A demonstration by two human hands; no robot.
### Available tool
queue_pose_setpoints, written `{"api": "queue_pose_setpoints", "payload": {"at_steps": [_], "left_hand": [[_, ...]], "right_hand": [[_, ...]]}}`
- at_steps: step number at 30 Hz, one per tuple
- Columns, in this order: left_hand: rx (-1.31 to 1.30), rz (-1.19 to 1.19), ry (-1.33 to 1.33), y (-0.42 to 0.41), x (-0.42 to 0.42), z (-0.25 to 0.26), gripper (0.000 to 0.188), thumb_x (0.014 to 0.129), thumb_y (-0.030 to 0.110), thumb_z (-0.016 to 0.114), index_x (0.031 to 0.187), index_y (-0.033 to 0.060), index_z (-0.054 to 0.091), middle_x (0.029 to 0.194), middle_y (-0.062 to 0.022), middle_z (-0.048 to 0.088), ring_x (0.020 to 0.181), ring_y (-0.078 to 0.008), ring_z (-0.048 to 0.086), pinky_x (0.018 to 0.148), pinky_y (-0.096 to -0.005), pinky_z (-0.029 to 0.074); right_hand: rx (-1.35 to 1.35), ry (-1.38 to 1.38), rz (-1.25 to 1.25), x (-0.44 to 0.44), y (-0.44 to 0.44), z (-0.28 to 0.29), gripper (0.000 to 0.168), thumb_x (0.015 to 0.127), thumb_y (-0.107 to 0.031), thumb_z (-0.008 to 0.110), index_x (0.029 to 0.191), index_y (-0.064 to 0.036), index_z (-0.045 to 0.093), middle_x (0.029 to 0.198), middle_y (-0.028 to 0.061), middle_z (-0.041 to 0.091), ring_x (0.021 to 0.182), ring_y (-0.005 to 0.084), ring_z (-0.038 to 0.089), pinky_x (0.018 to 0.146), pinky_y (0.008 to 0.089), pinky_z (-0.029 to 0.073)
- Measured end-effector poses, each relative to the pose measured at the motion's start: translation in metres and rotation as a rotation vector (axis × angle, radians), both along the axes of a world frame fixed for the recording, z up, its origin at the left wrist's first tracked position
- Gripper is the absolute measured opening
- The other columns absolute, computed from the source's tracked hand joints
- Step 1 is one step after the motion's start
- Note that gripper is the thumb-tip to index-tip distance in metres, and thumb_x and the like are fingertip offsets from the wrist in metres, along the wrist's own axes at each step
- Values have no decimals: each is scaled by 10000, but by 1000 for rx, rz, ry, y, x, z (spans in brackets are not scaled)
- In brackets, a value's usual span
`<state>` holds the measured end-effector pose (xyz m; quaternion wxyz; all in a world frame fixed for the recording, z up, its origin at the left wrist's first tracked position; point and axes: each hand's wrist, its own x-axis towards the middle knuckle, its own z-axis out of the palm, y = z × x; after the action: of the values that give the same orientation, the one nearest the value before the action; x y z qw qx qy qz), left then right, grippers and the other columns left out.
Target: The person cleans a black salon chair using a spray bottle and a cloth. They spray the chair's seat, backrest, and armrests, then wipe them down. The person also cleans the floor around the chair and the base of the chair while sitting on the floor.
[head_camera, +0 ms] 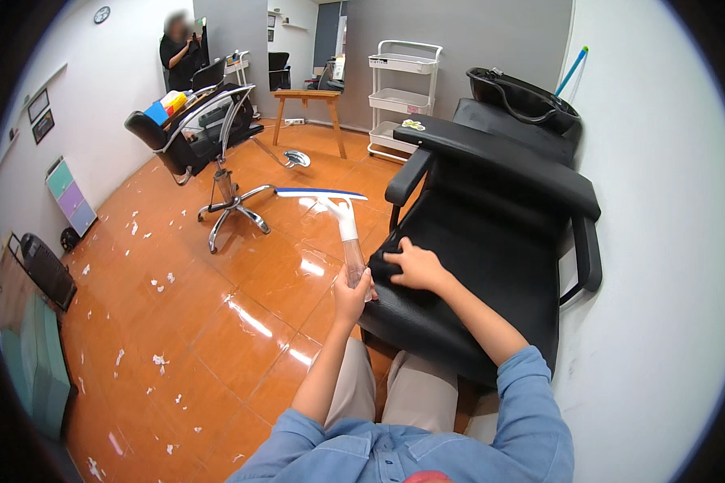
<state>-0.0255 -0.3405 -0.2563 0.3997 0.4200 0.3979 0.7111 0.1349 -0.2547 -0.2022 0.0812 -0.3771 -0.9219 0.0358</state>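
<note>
My left hand [353,294] grips the clear bottle handle of a window squeegee [347,229]. Its white neck and blue-edged blade point away from me, above the tiled floor. My right hand [420,267] rests at the near left corner of a black padded salon wash chair [483,241]. Under its fingers is a crumpled black cloth [388,252], hard to tell apart from the black seat. Part of the cloth and some fingertips are hidden.
A black shampoo basin [522,99] stands behind the chair, against the wall. Beyond are a white three-tier trolley [403,96], a wooden stand [308,95] and a wheeled salon chair [187,133]. White scraps [160,360] litter the orange floor. A person [181,54] stands far back.
</note>
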Motion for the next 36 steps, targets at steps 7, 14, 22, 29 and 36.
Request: {"api": "queue_pose_setpoints", "payload": {"at_steps": [7, 14, 22, 29, 36], "left_hand": [[-60, -3, -65, -2, -4, -4, 168, 908, 138, 586, 919, -1, 494, 657, -53, 557, 481, -123, 553, 442, -254, 479], [-85, -26, -52, -5, -4, -3, 185, 914, 158, 585, 946, 0, 495, 670, -58, 560, 487, -126, 556, 442, -258, 483], [-97, 9, -22, -10, -1, 4, 157, 901, 125, 594, 886, 10, 488, 647, -49, 550, 473, -120, 548, 439, -248, 470], [-49, -15, -71, -8, -3, -3, 181, 909, 167, 588, 924, 14, 491, 667, -51, 555, 487, -119, 550, 445, -250, 475], [-69, -109, -156, -31, -17, -1, 170, 906, 141, 589, 953, 9, 493, 681, -52, 561, 484, -122, 550, 437, -247, 475]], "right_hand": [[-28, 55, -242, -20, -26, 10, 472, 684, -372, 712, 1125, -212, 659, 1116, 176, 524, 942, 314, 625, 762, 414, 538], [98, 39, -589, -25, 62, -15, 474, 683, -380, 753, 1117, -215, 660, 1160, 154, 488, 1003, 332, 586, 772, 418, 534], [-9, 32, -596, -16, 102, -14, 549, 694, -366, 749, 1213, -258, 608, 1248, 156, 465, 1086, 339, 559, 841, 426, 515], [6, -50, -430, -21, 63, -4, 477, 697, -370, 713, 1150, -232, 655, 1205, 177, 501, 988, 345, 621, 834, 417, 524], [9, -15, -163, -27, -44, 14, 486, 678, -373, 728, 1136, -224, 661, 1145, 179, 507, 962, 319, 621, 794, 420, 526]]}}
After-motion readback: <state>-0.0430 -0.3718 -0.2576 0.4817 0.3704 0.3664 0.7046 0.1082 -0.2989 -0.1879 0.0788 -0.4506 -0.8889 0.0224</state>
